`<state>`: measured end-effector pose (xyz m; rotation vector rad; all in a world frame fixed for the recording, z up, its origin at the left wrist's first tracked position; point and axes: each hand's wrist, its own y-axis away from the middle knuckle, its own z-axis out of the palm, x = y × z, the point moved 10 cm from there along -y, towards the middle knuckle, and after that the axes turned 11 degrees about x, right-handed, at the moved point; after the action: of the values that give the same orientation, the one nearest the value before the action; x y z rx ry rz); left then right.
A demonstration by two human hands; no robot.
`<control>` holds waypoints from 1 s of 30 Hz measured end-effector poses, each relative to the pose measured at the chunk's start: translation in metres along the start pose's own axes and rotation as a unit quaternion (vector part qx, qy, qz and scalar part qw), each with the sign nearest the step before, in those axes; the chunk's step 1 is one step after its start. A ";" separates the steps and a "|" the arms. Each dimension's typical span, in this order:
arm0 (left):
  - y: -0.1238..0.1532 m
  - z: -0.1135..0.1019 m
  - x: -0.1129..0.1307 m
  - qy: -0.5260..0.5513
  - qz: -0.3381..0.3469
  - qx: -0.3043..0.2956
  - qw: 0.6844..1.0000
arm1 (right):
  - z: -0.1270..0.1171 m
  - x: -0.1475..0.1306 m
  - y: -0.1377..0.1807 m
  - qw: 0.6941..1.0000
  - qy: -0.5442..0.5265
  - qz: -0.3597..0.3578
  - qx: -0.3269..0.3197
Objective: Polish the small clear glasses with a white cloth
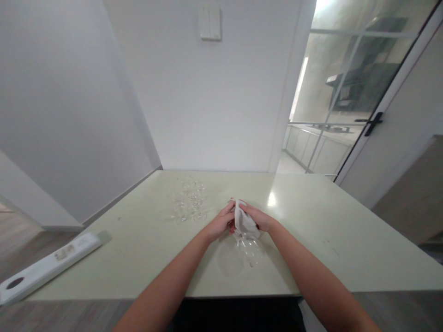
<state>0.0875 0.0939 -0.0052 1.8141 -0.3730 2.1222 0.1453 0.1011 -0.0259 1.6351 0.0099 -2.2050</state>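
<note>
Behind the counter (346,249) stands a white wall (214,101). Your left hand (221,223) and right hand (260,217) are closed around the cloth (245,224); the glass (249,249) juts from it toward the front edge. Support the glass lightly, press evenly through the cloth and avoid twisting. Near the left front corner, the box (44,269) bears a patch (65,252) too blurred to read.
</note>
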 end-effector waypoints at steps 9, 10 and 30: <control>-0.001 -0.009 0.012 0.072 0.007 0.036 0.997 | -0.036 -0.043 -0.004 0.964 0.058 -0.204 0.159; -0.002 -0.012 0.013 0.077 0.009 0.046 0.996 | -0.034 -0.047 -0.003 0.959 0.082 -0.225 0.153; 0.019 0.019 0.009 0.081 -0.029 -0.118 0.989 | -0.071 -0.051 -0.003 0.925 -0.193 -0.223 0.241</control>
<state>0.0958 0.0691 0.0065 1.4944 -0.5004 2.0702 0.2217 0.1360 -0.0022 1.4955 -0.3254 -3.0474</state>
